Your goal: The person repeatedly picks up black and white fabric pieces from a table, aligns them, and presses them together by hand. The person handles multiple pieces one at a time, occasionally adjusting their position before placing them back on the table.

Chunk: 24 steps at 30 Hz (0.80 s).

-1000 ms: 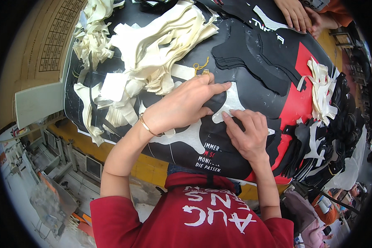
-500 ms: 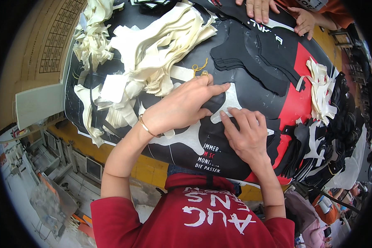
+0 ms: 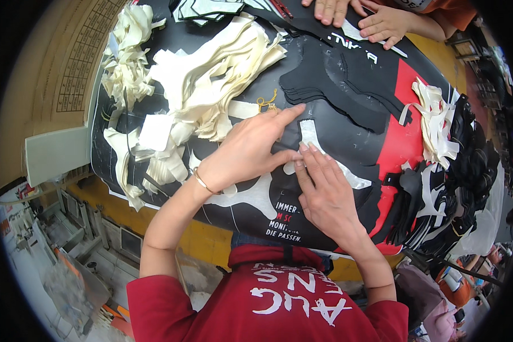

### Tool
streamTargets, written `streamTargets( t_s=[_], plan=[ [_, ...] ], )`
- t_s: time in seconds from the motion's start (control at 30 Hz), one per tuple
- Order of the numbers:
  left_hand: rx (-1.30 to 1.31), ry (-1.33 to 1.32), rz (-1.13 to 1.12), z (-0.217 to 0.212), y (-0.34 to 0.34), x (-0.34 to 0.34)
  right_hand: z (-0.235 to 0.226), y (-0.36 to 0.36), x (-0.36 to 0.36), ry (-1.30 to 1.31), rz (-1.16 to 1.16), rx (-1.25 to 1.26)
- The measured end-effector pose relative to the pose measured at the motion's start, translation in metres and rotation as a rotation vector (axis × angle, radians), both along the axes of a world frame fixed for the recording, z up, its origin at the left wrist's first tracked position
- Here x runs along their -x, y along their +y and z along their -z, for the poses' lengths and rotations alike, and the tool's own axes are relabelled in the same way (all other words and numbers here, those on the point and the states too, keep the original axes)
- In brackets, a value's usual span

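A white Y-shaped fabric piece (image 3: 310, 132) lies on a dark piece on the black table covering (image 3: 342, 139). My right hand (image 3: 330, 191) rests flat over its middle, fingers stretched and close together, hiding part of it. My left hand (image 3: 251, 142) is spread beside it, with the thumb tip at the piece's left arm, next to the right fingertips. The left index finger points away above the piece's upper end, off it. Under and below my left wrist lies another white fabric piece (image 3: 259, 196), partly covered.
A tall stack of cream fabric pieces (image 3: 211, 74) stands behind my left hand, near a yellow tie (image 3: 266, 101). Stacked black pieces (image 3: 308, 85) lie farther back. At right are white strips (image 3: 436, 125) and black bundles (image 3: 467, 171). Another person's hands (image 3: 382, 25) work at the far edge.
My left index finger has come off the piece's upper end, and the thumb has moved to its left arm. My right hand has shifted left and flattened across the piece's middle.
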State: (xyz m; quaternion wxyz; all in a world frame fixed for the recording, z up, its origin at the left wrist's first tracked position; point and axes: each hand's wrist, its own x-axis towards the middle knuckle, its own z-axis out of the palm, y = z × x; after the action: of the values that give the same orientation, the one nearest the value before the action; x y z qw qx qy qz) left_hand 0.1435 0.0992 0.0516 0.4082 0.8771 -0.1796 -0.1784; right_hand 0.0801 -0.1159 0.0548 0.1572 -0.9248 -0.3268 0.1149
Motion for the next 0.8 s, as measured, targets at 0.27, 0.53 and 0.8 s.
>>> streamTargets(
  t_s=[0.27, 0.53, 0.8],
  plan=[
    [-0.146, -0.426, 0.036, 0.000, -0.022, 0.021, 0.000, -0.014, 0.001, 0.166, -0.029, -0.002],
    [-0.299, -0.296, 0.122, 0.014, -0.021, 0.045, -0.020, -0.032, -0.023, 0.251, 0.386, -0.671],
    [-0.370, -0.325, 0.133, 0.023, -0.023, 0.050, -0.004, -0.002, -0.083, 0.110, 0.336, -0.244]
  ],
)
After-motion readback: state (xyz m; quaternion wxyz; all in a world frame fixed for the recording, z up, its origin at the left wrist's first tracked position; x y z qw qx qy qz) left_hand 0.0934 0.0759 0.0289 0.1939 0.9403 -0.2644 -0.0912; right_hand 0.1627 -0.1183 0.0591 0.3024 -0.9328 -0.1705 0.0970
